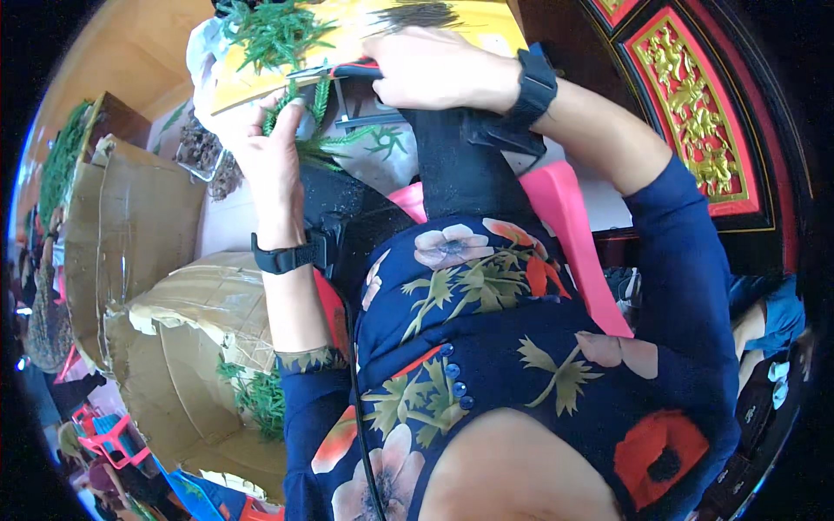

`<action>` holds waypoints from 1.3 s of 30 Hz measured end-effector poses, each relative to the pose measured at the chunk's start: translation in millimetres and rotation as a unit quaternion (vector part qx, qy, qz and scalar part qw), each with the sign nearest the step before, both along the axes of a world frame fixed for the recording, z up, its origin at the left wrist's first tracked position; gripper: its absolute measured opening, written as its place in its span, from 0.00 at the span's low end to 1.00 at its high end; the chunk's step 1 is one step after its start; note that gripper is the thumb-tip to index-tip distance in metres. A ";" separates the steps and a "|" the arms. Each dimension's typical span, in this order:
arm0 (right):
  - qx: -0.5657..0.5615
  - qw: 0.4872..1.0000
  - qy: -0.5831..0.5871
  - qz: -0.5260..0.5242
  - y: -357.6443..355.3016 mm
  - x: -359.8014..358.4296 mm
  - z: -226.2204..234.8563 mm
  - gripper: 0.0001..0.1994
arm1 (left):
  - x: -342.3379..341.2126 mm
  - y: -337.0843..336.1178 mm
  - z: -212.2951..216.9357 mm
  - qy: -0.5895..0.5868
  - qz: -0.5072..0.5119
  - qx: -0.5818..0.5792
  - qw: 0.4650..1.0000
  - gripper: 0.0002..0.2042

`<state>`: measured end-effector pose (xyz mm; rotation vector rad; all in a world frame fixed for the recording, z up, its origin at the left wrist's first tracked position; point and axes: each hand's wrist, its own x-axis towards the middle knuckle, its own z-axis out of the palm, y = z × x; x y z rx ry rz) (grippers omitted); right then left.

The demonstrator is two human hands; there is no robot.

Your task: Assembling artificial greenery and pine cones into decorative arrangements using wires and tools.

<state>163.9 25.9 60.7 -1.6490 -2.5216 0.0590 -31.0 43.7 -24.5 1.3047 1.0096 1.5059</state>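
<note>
My left hand [276,143] is closed on a green leafy sprig [321,102], thumb and fingers pinching it above my lap. Its needle-like fronds stick out to the right and downward. In my right hand [439,69] is a pair of slim snips [352,69] with black and red handles. Their pointed tip aims left, just above the sprig near my left fingers; whether the blades touch it I cannot tell. Beyond my hands, a pile of green sprigs [274,35] lies on a yellow board [491,28]. Thin dark stems [417,16] lie beside the pile.
Torn cardboard boxes [130,226] stand on my left, one with green foliage [261,399] inside. A clear container of brown material [201,152] is near the far box. Pink plastic seating [569,217] is by my legs. On the right is a red and gold carved panel [691,108].
</note>
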 end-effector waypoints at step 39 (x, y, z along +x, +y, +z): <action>-0.154 0.978 0.074 0.123 -7.8 16.7 -9.4 0.18 | 10.7 -26.0 27.0 -0.023 -0.053 -0.025 0.998 0.12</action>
